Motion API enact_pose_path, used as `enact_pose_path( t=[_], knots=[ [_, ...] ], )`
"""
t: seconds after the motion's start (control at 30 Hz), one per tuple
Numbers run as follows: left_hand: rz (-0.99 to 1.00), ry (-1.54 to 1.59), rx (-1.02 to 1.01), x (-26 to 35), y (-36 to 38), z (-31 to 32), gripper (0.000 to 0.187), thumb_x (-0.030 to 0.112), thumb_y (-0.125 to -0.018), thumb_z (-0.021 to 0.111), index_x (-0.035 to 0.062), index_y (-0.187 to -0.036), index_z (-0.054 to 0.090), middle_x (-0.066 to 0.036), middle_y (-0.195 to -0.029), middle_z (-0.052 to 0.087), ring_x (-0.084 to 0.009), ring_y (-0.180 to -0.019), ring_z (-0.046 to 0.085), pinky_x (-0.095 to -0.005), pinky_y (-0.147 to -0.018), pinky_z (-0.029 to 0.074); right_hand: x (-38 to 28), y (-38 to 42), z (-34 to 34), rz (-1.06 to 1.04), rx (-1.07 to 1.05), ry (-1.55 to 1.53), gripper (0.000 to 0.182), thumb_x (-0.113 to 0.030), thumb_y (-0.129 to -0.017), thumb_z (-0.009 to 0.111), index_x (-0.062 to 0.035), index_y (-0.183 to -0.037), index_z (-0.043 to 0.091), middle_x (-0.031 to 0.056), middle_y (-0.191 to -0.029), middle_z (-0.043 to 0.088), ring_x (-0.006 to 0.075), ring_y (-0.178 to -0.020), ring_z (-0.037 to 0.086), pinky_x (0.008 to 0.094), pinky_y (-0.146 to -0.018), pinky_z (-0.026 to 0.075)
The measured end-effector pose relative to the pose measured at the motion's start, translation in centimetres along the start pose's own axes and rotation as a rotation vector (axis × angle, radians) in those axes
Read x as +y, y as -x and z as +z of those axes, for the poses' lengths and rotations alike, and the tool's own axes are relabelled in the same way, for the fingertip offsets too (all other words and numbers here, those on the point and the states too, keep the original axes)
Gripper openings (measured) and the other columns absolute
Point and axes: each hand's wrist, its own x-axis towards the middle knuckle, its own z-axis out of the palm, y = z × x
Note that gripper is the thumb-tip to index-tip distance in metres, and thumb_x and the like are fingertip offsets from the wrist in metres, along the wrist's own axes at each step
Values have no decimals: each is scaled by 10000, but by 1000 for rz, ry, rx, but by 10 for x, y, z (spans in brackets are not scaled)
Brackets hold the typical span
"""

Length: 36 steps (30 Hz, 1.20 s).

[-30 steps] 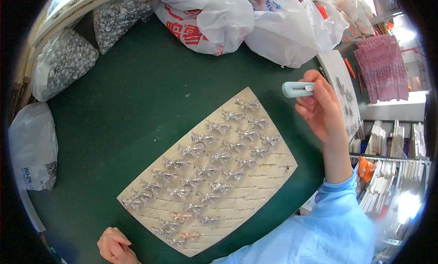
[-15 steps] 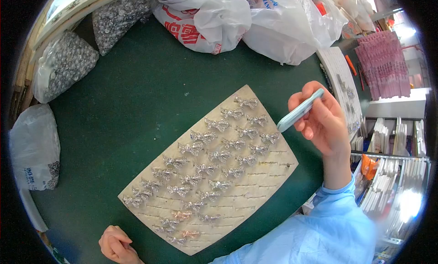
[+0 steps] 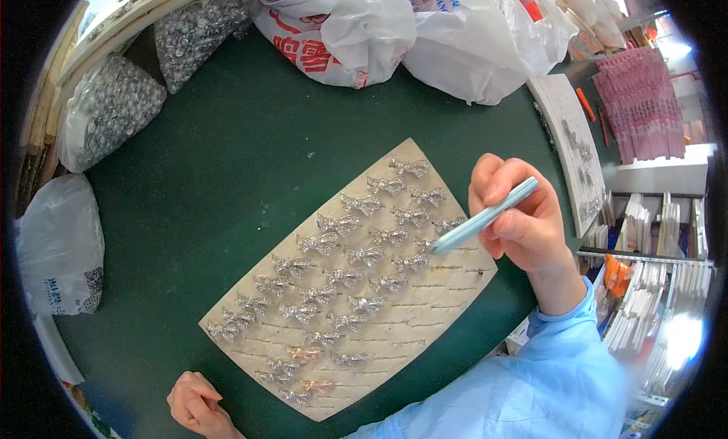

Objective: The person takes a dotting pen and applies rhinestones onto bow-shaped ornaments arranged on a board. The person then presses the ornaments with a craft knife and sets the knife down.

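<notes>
In my right hand (image 3: 523, 211), a slim light-blue pen-shaped tool (image 3: 485, 215) is pinched between thumb and fingers. Its lower tip points down-left and overlaps one of the bow-shaped rings in this view. Beneath it lies a cream slotted display pad (image 3: 447, 306), tilted on the green table. Rows of silver, sparkling bow-shaped rings (image 3: 364, 255) sit in its slots, with two rose-gold ones (image 3: 305, 354) near the lower end. Bare slots run along the pad's right side. My left hand (image 3: 199, 403) rests loosely fisted on the table, off the pad's lower left corner.
White plastic bags (image 3: 334, 37) line the far edge. Clear bags of small shiny pieces (image 3: 114, 109) stand at the left, above another plastic bag (image 3: 61, 242). At right lie a second pad (image 3: 565, 136), an orange pen (image 3: 585, 104) and pink bundled material (image 3: 641, 101).
My right hand has moved slightly down, swinging the light-blue tool's tip left and down from the pad's edge to over the rings. My left hand stays nearly still.
</notes>
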Motion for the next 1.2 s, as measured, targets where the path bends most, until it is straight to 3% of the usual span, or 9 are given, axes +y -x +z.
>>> enact_pose_path(
  t=[0.37,0.57,0.73,0.8,0.87,1.2],
  knots=[
    [22,-22,9,0,0,1,392,165,-915,374,51,-542,406,-8,-517,343,-52,-419,256,-221,-400,151,8,4,1,-96,-41,162,125,-42,-860,574,34,-946,524,76,-802,516,101,-583,529,206,-492,437],
    [-12,-33,9,-3,1,-3,370,116,-896,365,53,-533,396,-7,-514,342,-50,-416,251,-218,-392,147,1,9,7,-25,-56,304,199,-84,-913,500,49,-1059,523,80,-801,544,80,-609,511,196,-531,432],
    [12,-11,10,-3,1,-1,360,108,-899,364,57,-544,386,-3,-511,332,-49,-417,246,-216,-392,149,1,10,5,-32,-106,335,223,-19,-874,537,42,-1088,524,76,-857,556,85,-696,520,211,-607,418],
    [14,-6,1,-4,2,-1,363,117,-910,365,60,-552,381,-1,-510,325,-49,-419,245,-217,-393,146,4,9,4,-126,-121,417,227,20,-842,567,31,-1065,531,79,-874,561,96,-720,523,218,-624,411],
    [23,-43,-53,19,-8,10,306,76,-851,386,11,-556,431,-24,-495,349,-77,-424,268,-238,-418,171,12,6,5,-260,-130,488,249,58,-805,599,15,-1042,537,84,-889,565,107,-734,524,222,-629,403],
    [53,-51,-67,27,-12,17,262,25,-795,381,-21,-548,456,-46,-487,367,-87,-429,281,-247,-433,181,26,8,4,-398,-150,652,285,18,-737,709,-6,-971,547,72,-772,591,142,-630,532,251,-529,386]
  ],
)
